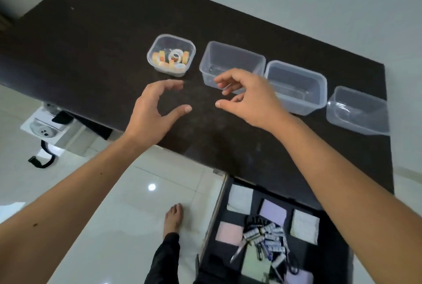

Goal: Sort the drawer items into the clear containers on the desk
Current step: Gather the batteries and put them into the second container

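Both hands are hovering over the dark table [91, 39], holding nothing. Left hand [153, 114] is sitting just below the square tub [171, 55], fingers [173, 84] loosely curved, thumb out, released. Right hand [246, 98] is overlapping the near edge of box 1 [233, 59], fingers loosely curled, released, nothing pinched between them.

Four clear containers are lining up in a diagonal row on the table: square tub at left, then box 1, box 2 [296, 87], box 3 [358, 110] running to the right edge. Tub is holding tape rolls [175, 57], orange and clear ones. The three boxes are showing nothing inside.

Drawer [274, 238] is standing open at bottom right, below the table edge. Inside it: sticky-note pads [272, 211] in white, purple, pink and green, a pile of batteries [265, 235] in the middle, a pen [237, 254] lying beside the pile, dark clips or cables mixed in, too blurred to tell which.

A bare foot [173, 217] is standing on the white tile floor [114, 203] left of the drawer
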